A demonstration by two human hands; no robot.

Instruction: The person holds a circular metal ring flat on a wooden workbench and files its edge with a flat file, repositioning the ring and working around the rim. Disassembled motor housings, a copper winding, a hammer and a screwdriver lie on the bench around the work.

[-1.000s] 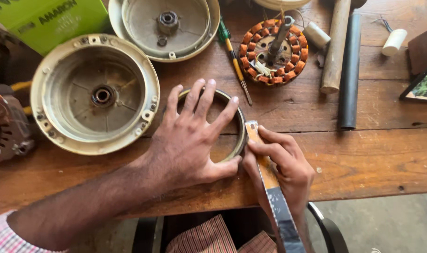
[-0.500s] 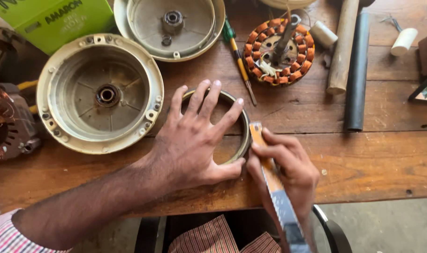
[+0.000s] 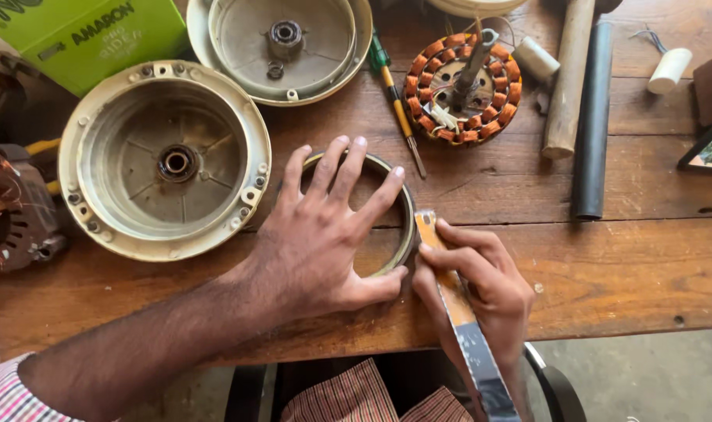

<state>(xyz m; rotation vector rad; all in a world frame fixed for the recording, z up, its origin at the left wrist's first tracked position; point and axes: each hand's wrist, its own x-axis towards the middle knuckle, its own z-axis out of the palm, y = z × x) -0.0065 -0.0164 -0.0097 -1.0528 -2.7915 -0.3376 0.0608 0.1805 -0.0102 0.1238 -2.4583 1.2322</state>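
My left hand [image 3: 324, 234] lies flat with fingers spread over a metal ring [image 3: 407, 215] on the wooden table [image 3: 606, 266], pressing it down. Most of the ring is hidden under the palm. My right hand [image 3: 481, 289] grips a flat metal blade [image 3: 481, 367] with an orange tip [image 3: 426, 225]; the tip rests against the ring's right outer edge.
A cream motor housing [image 3: 98, 211] sits left of the ring, a second round cover [image 3: 348, 70] behind it. A copper-wound stator [image 3: 442, 86], a screwdriver [image 3: 399, 117], a wooden handle [image 3: 567, 86], a black tube [image 3: 590, 117] and a green box [image 3: 82, 39] lie further back.
The view has drifted a little; both hands keep their hold, with the blade tip still at the ring's right edge.
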